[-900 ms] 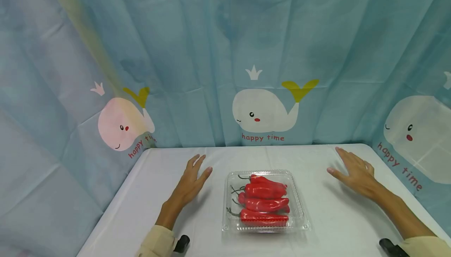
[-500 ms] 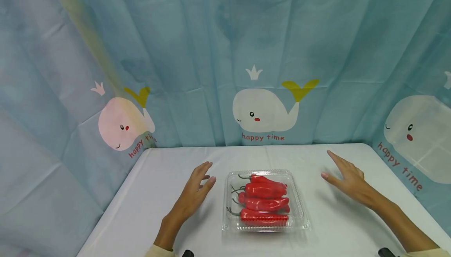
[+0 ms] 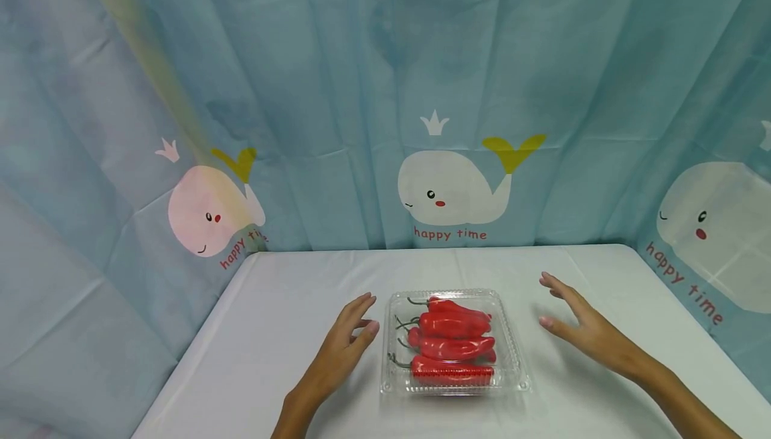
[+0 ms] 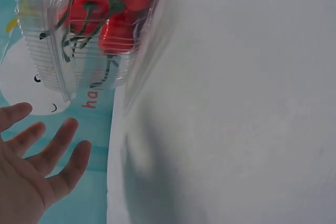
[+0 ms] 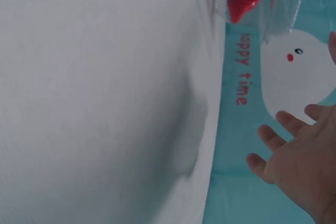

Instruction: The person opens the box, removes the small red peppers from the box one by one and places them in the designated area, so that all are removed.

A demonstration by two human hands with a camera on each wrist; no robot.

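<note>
A clear plastic clamshell box lies in the middle of the white table, its lid down. Several red peppers with dark green stems show through it, stems toward the left. My left hand hovers just left of the box, fingers spread and relaxed, holding nothing. On the other side my right hand is held over the table, a little farther off, thumb apart from the fingers. Each wrist view shows loose fingers and a gap to the box: left hand, right hand.
The white table ends at a back edge in front of a blue curtain printed with whales and crowns. The curtain also runs along the left and right sides. Both hands cast shadows on the tabletop.
Both hands have moved inward toward the box and nearer the person, the left rightward, the right leftward. The sleeves and black wrist devices have left the head view. The box has stayed put.
</note>
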